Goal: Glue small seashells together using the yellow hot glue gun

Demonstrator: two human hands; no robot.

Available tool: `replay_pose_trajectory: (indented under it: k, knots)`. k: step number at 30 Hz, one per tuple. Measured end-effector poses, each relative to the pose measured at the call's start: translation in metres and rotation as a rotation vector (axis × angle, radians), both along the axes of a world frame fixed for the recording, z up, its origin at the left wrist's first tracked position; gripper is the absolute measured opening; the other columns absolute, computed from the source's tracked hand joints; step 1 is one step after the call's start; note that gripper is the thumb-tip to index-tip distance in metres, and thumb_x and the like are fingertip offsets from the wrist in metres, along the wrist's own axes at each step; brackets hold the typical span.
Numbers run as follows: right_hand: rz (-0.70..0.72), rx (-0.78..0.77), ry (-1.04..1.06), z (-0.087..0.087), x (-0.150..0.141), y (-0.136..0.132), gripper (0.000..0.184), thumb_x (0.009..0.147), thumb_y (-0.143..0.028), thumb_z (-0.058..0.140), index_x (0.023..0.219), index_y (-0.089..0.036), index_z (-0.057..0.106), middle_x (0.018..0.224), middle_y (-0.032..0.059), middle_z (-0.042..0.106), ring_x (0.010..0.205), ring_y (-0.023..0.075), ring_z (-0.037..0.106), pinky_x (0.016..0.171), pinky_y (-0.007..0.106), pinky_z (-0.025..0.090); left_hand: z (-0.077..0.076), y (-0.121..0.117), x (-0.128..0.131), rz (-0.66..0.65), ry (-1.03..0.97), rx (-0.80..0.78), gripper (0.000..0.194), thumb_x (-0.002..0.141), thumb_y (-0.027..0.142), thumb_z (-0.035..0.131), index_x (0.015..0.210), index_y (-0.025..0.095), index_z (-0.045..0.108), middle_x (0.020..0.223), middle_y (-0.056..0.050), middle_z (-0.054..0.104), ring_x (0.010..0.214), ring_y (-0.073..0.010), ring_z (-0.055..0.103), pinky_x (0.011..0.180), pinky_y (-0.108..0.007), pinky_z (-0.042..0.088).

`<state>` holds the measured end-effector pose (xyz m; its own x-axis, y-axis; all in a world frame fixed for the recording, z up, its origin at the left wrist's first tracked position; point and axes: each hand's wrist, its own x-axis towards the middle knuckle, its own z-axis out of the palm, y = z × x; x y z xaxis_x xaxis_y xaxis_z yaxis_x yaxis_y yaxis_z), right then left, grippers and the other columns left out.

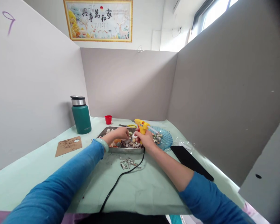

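Observation:
My right hand is wrapped round the grip of a yellow hot glue gun, which has a pale glue stick in its back end and its nozzle to the left. A metal tray full of seashells lies below both hands. Over the tray's middle is my left hand, back upward and fingers curled down and closed. Whatever they may hold is hidden. Just right of the tray, a blue scalloped plate carries small shell pieces, partly covered by my right hand.
Small metal clips lie in front of the tray beside a black cord. A green bottle, brown card and red cup are leftward. Yellow-handled pliers lie behind; a black strip lies right. Partitions surround the table.

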<state>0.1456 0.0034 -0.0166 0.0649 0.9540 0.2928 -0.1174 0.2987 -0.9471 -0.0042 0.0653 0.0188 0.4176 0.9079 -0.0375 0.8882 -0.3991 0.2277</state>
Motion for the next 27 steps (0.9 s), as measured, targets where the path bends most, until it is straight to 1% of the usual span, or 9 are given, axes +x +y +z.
replay_pose_trajectory:
  k: [2,5,7,9,11,14,17,19,27]
  knots:
    - [-0.005,0.002,-0.002,-0.001,0.0,0.001,0.024,0.063,-0.027,0.061,0.084,-0.019,0.052,0.063,-0.0028,0.057,0.045,0.0102,0.051,0.041,0.022,0.039,0.004,-0.001,-0.012,0.046,-0.299,-0.206,0.021,0.059,0.029,0.072,0.077,0.018,0.069,0.066,-0.001,0.061,0.058,-0.0123,0.049,0.054,-0.023,0.036]
    - [-0.023,0.007,0.005,-0.003,0.0,0.003,0.026,0.063,-0.026,0.063,0.086,-0.019,0.052,0.062,-0.0035,0.056,0.045,0.0108,0.051,0.041,0.022,0.04,0.005,-0.01,-0.024,0.016,-0.723,-0.52,0.032,0.054,0.035,0.078,0.077,0.016,0.065,0.06,0.003,0.051,0.053,-0.0085,0.041,0.051,-0.023,0.034]
    - [-0.025,0.03,0.023,-0.003,0.0,0.003,0.027,0.063,-0.026,0.063,0.088,-0.02,0.052,0.061,-0.0045,0.054,0.045,0.0109,0.051,0.042,0.022,0.041,0.003,-0.018,-0.027,-0.028,-0.926,-0.699,0.033,0.054,0.033,0.08,0.076,0.015,0.062,0.059,0.004,0.047,0.052,-0.0077,0.04,0.049,-0.023,0.032]
    - [-0.003,0.057,0.038,-0.003,0.0,0.002,0.029,0.064,-0.027,0.063,0.09,-0.02,0.052,0.061,-0.0048,0.053,0.046,0.0109,0.051,0.043,0.023,0.041,0.0,-0.025,-0.027,-0.053,-1.054,-0.811,0.031,0.056,0.03,0.08,0.073,0.014,0.059,0.057,0.005,0.045,0.051,-0.0071,0.038,0.047,-0.022,0.03]
    - [0.042,0.077,0.027,-0.002,0.001,0.001,0.031,0.065,-0.028,0.064,0.092,-0.02,0.053,0.064,-0.0042,0.054,0.048,0.0109,0.052,0.044,0.023,0.042,-0.004,-0.03,-0.026,-0.052,-1.121,-0.865,0.029,0.058,0.027,0.079,0.071,0.014,0.056,0.057,0.005,0.044,0.05,-0.0067,0.037,0.046,-0.022,0.028]
    - [0.102,0.084,-0.033,-0.001,0.002,0.0,0.032,0.064,-0.029,0.066,0.093,-0.021,0.054,0.067,-0.0028,0.056,0.05,0.0115,0.053,0.046,0.024,0.042,-0.009,-0.032,-0.024,-0.018,-1.156,-0.891,0.029,0.058,0.023,0.078,0.07,0.013,0.054,0.056,0.005,0.043,0.049,-0.0069,0.037,0.045,-0.022,0.026]
    - [0.096,0.05,-0.06,0.0,0.002,0.0,0.033,0.063,-0.03,0.066,0.093,-0.02,0.054,0.066,-0.0023,0.056,0.05,0.0117,0.053,0.045,0.024,0.041,-0.011,-0.031,-0.023,0.001,-1.186,-0.895,0.03,0.057,0.023,0.078,0.069,0.013,0.052,0.056,0.005,0.042,0.048,-0.0069,0.038,0.044,-0.022,0.025]
    - [0.094,0.03,-0.054,-0.001,0.001,0.002,0.034,0.062,-0.029,0.066,0.093,-0.02,0.054,0.066,-0.0025,0.056,0.049,0.0112,0.052,0.045,0.024,0.04,-0.01,-0.032,-0.022,-0.013,-1.189,-0.902,0.03,0.057,0.023,0.078,0.069,0.013,0.052,0.057,0.004,0.043,0.047,-0.0067,0.038,0.043,-0.022,0.025]
    - [0.138,0.074,-0.121,-0.005,0.002,0.005,0.027,0.064,-0.025,0.062,0.09,-0.02,0.055,0.062,-0.0032,0.054,0.044,0.01,0.048,0.043,0.023,0.038,-0.012,-0.039,-0.017,-0.061,-1.142,-0.86,0.028,0.059,0.024,0.078,0.072,0.012,0.057,0.056,0.003,0.048,0.048,-0.0061,0.04,0.045,-0.022,0.028]
